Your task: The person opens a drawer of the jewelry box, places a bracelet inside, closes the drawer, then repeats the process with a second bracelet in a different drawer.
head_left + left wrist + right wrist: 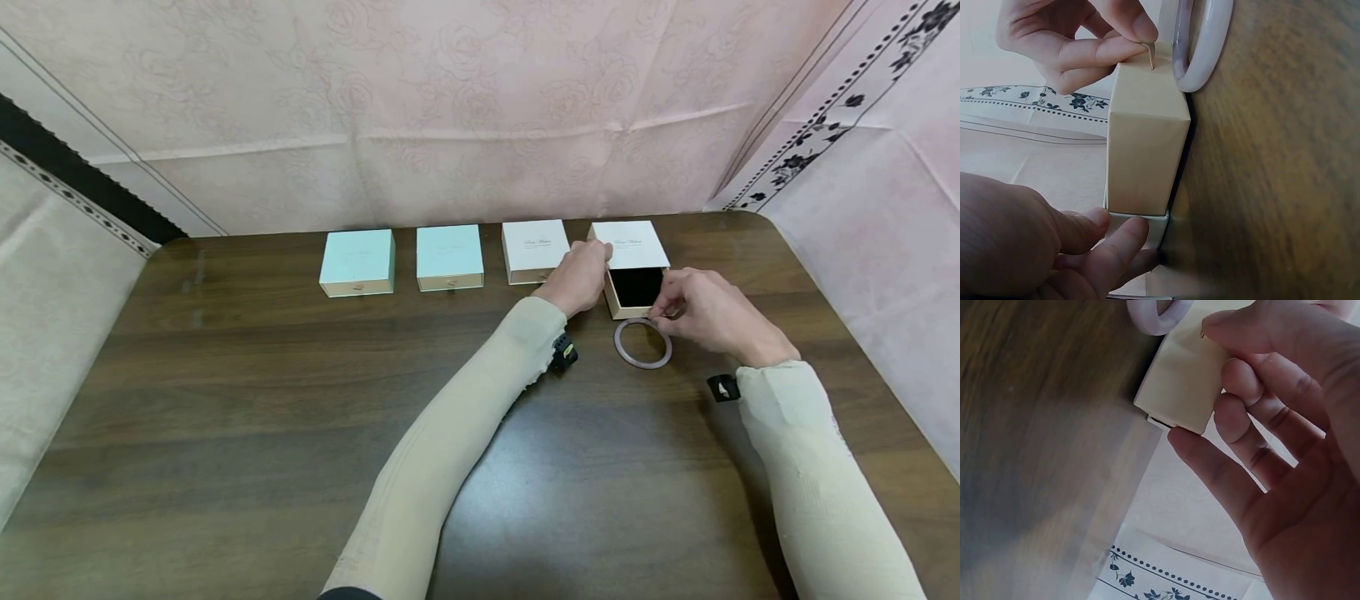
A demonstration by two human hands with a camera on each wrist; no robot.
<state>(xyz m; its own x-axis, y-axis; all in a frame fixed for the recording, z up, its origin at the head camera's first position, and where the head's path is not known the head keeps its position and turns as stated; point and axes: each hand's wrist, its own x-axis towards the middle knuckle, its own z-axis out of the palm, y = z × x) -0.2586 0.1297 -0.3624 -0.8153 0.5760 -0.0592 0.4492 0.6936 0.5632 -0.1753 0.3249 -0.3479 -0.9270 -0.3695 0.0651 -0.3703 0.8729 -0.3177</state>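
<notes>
At the right end of a row of boxes, a white drawer box (632, 243) stands with its drawer (636, 288) pulled part way out, showing a black lining. My left hand (579, 277) grips the outer sleeve by its side, thumb and fingers at the edge where the drawer comes out. Between thumb and finger, my right hand (712, 318) pinches the small ribbon pull tab (1151, 57) on the drawer's cream front. Just before that front, a pale lilac bangle (645, 365) lies flat on the table, close to the right fingertips.
Left of the open box stand another white box (534, 243) and two pale mint boxes, one nearer (448, 248) and one farther left (357, 255). All line the back edge of the brown wooden table (262, 417). Patterned cloth (480, 108) hangs behind it.
</notes>
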